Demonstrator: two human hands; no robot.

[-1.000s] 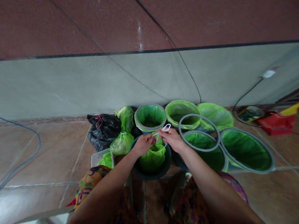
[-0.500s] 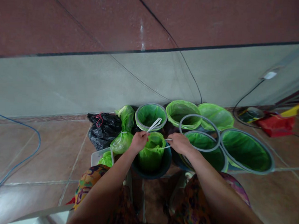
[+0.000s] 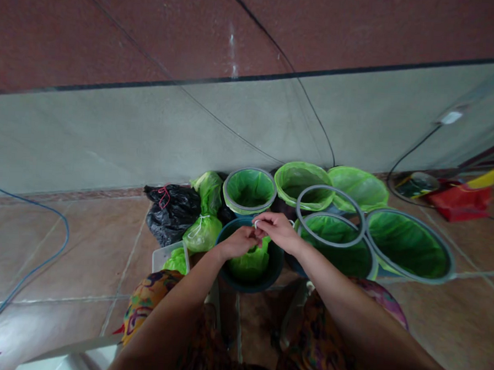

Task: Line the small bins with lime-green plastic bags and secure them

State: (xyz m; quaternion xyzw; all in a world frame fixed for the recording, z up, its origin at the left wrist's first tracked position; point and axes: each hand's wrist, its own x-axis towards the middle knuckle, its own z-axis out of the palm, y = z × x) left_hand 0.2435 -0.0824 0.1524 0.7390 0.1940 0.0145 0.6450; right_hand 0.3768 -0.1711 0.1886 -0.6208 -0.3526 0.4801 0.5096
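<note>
Fingers of left hand (image 3: 238, 243) curled inward over green bag (image 3: 249, 264), hold hidden, cannot tell; fingers of right hand (image 3: 278, 231) pinched closed on white tie (image 3: 256, 223). Green bag low inside dark bucket (image 3: 275, 268), gap along the right wall. Knotted bag (image 3: 203, 235) close by left rim, grey-rimmed bin (image 3: 247, 184) just beyond far rim, broad tile floor (image 3: 94, 254) farther left.

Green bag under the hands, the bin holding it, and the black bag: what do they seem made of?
Green bag: likely thin plastic film, satiny, limply creased. Bin: probably rigid plastic, dull, its round wall smooth. Black bag: seemingly plastic film, shiny along its wrinkles.
</note>
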